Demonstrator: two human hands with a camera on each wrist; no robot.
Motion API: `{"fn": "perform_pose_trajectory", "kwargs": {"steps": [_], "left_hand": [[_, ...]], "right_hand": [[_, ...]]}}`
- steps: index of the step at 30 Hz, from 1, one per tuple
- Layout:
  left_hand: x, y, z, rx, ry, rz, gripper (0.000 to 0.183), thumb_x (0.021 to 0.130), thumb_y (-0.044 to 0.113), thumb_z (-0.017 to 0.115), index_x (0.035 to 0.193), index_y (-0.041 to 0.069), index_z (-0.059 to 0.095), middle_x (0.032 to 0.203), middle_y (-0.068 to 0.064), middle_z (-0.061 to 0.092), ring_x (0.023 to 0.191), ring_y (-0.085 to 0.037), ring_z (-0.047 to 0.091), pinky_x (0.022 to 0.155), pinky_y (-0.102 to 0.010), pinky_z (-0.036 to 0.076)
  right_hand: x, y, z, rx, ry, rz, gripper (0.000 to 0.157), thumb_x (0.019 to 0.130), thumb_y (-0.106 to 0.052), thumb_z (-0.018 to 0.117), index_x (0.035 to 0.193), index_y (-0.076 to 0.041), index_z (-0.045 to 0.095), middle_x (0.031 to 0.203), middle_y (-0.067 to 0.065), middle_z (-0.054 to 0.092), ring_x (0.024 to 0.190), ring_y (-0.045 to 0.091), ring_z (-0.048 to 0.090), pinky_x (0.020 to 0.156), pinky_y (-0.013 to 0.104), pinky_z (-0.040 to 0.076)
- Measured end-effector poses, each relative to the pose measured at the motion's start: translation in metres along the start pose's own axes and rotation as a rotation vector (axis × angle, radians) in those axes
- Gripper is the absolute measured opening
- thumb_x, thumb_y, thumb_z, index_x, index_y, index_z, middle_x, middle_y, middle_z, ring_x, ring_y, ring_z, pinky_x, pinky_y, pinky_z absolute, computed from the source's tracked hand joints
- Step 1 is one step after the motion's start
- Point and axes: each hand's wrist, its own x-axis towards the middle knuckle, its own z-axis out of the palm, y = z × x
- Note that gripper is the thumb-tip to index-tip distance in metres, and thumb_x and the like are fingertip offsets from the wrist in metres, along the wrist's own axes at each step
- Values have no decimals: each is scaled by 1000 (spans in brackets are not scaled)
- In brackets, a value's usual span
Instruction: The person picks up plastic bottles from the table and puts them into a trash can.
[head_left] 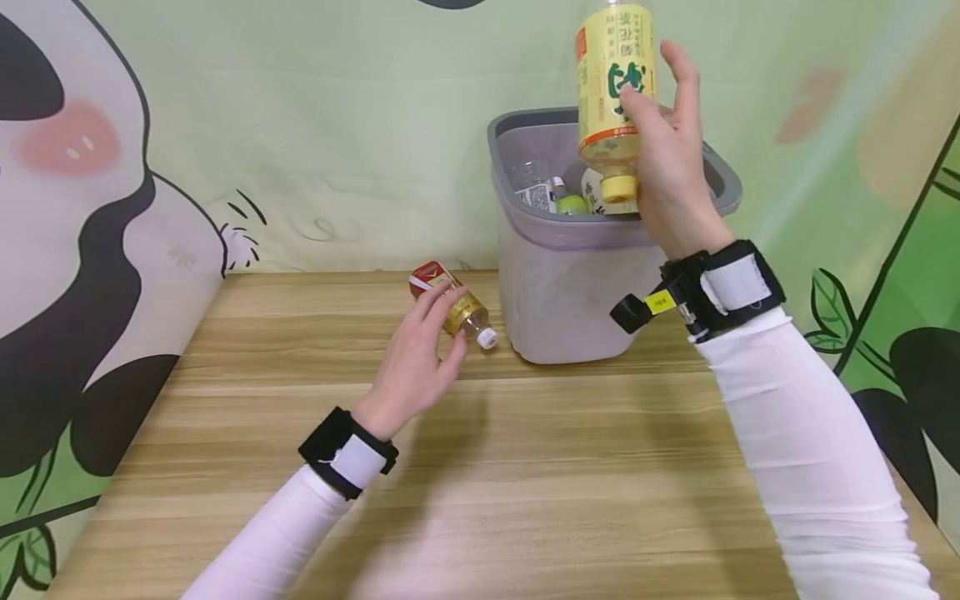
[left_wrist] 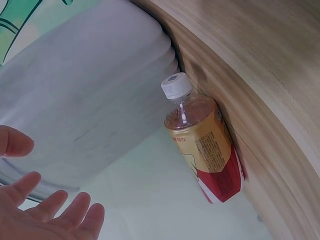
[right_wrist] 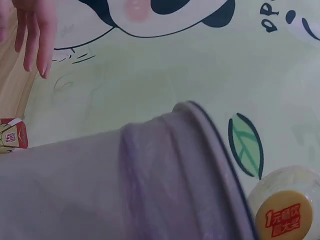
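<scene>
My right hand [head_left: 675, 171] grips a yellow-labelled drink bottle [head_left: 603, 79], held cap-down above the grey bin [head_left: 570, 292]. Its yellow cap [right_wrist: 284, 220] shows at the lower right of the right wrist view, where the gripping hand is out of sight. A smaller bottle [head_left: 468, 310] with a red and gold wrap and white cap lies on the table, left of the bin. My left hand [head_left: 408, 362] reaches toward this bottle with fingers spread. In the left wrist view, a gap separates the left hand [left_wrist: 45, 215] from the lying bottle [left_wrist: 205, 150].
Inside the bin are several bottles, one with a green cap [head_left: 572, 205]. The bin's dark grey rim [head_left: 731, 179] stands high above the wooden table [head_left: 480, 500]. A printed panda backdrop [head_left: 337, 125] rises directly behind.
</scene>
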Motion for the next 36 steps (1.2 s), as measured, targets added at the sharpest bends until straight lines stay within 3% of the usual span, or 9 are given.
{"fn": "perform_pose_trajectory", "kwargs": {"steps": [5,8,11,15,20,26,31,36], "left_hand": [[-2,0,1,1,-6,-4,52,87,13,54,138,9,45,145,-14,38,124,-34,45,98,-49,43],[-3,-1,1,7,-1,-1,52,87,13,54,138,8,45,145,-15,39,124,-34,45,99,-49,42],[-5,-1,1,3,4,0,52,86,12,55,137,7,46,145,-16,39,125,-35,45,100,-50,41],[-6,-1,0,-2,-1,-6,52,86,11,55,137,6,46,145,-15,38,125,-35,44,100,-50,41],[-6,-1,0,2,-9,-16,52,87,11,55,138,8,45,145,-14,38,125,-35,44,99,-52,41],[-6,-1,0,5,-15,-21,52,87,11,56,138,8,45,146,-14,38,125,-35,43,99,-52,41],[-8,-4,1,1,-23,-30,52,87,11,56,138,8,45,147,-14,37,126,-35,42,101,-51,40],[-10,-7,0,3,-24,-43,52,86,11,56,136,6,46,147,-13,36,125,-35,43,101,-50,39]], "right_hand": [[10,8,-2,-69,42,9,57,94,-19,57,142,-39,34,124,8,42,95,19,59,73,27,55],[12,12,-1,-112,44,-4,60,94,-20,58,145,-37,32,132,6,37,106,20,54,84,31,52],[12,14,-1,-261,58,-50,57,96,-24,53,147,-34,28,146,3,26,127,20,37,103,31,37],[10,16,0,-388,82,-113,49,99,-24,46,146,-25,33,150,3,23,136,17,22,110,26,23],[11,18,-1,-301,77,-130,37,99,-17,45,136,-14,46,136,6,42,124,15,39,103,29,33],[6,17,0,-202,64,-139,26,98,-9,43,122,-8,54,117,8,52,106,19,50,95,34,43],[-7,18,2,-239,26,-235,22,97,-5,42,113,-5,57,103,10,59,94,23,58,82,32,49],[-27,23,5,-288,-17,-360,20,95,-2,43,105,-3,60,87,12,63,75,25,58,64,27,47]]}}
